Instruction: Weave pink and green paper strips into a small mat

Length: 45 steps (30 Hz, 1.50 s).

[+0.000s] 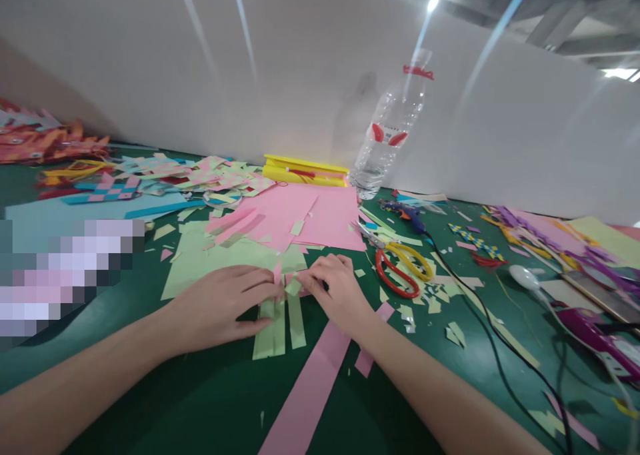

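Observation:
Pale green paper strips (273, 328) hang side by side towards me, crossed by a short pink paper strip (294, 286) near their upper ends. My left hand (220, 308) rests over them from the left, its fingers stretched out on the paper and its thumb apart. From the right, my right hand (340, 295) pinches the pink strip between thumb and fingers; the exact grip is partly hidden. A long pink paper strip (315, 388) runs under my right wrist towards me. Behind my hands lie a green sheet (193, 252) and pink sheets (335, 215).
Scissors (400, 265) with red and yellow handles lie right of my hands, beside a blue glue gun (407, 215). A tilted plastic bottle (390, 132) leans on the grey partition (225, 75). A black cable (490, 315) crosses the right side. Paper scraps (210, 172) cover the back left.

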Motion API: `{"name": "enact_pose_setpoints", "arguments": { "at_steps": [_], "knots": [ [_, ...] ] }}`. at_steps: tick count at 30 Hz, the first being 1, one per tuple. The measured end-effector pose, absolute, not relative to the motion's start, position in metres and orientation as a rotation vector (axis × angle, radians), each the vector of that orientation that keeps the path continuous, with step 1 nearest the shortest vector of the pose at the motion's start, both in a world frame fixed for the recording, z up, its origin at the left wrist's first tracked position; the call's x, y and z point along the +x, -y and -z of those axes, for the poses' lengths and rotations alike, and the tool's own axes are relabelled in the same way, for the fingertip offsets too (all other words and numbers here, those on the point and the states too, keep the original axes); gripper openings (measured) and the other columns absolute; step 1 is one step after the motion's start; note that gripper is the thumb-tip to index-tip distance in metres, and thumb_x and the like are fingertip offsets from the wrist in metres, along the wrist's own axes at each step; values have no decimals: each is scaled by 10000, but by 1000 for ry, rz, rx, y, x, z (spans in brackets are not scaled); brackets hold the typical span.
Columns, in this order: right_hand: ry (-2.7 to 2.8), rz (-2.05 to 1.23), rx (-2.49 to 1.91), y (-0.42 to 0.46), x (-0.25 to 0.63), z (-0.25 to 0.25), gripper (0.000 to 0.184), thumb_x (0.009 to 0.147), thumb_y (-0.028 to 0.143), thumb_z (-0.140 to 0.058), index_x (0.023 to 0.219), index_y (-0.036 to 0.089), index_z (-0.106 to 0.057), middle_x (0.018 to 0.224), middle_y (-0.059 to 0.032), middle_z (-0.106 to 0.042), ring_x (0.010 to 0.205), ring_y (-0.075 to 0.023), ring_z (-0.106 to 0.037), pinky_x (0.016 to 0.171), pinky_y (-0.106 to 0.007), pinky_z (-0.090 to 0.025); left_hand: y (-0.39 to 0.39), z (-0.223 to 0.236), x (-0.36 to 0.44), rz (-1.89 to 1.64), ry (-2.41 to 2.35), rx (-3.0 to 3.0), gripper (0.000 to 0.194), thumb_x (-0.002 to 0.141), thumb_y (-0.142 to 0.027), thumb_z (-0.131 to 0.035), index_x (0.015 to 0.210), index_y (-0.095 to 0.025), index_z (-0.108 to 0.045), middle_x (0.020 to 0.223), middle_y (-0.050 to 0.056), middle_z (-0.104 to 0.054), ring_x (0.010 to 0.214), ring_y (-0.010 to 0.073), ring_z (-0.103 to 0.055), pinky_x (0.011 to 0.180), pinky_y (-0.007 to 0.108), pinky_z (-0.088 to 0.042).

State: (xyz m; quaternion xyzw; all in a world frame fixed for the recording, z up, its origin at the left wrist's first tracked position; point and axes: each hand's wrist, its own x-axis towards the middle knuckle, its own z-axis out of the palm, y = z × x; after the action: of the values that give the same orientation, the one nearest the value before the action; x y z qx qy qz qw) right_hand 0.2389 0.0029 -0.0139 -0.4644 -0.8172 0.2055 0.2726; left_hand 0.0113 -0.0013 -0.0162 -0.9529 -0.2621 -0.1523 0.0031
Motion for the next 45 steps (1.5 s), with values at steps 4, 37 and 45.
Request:
{"name": "enact_pose_setpoints", "arguments": {
  "at_steps": [4,37,45],
  "knots": [
    [2109,-546,-1305,-4,237,17,410,956,365,-473,603,178,-567,707,18,-580,774,-145,-520,862,-355,-291,1,15,12,453,787,-2990,219,902,-270,-532,1110,-207,-558,1051,70,-639,984,243,-583,879,387,-469],
    [2038,-672,-1218,-2,240,14,347,970,361,-447,795,273,-733,889,7,-637,954,-160,-564,923,-381,-287,1,15,17,455,741,-3130,257,934,-197,-469,1170,-217,-567,1159,74,-632,1125,233,-533,994,408,-410],
    [2288,-305,-980,-2,259,10,190,853,219,-579,1019,228,-672,1128,-50,-664,1082,-200,-571,1010,-422,-307,-1,12,15,729,926,-2996,244,973,-250,-424,1178,-245,-556,1087,61,-635,1016,205,-573,880,360,-454]
  ]
}}
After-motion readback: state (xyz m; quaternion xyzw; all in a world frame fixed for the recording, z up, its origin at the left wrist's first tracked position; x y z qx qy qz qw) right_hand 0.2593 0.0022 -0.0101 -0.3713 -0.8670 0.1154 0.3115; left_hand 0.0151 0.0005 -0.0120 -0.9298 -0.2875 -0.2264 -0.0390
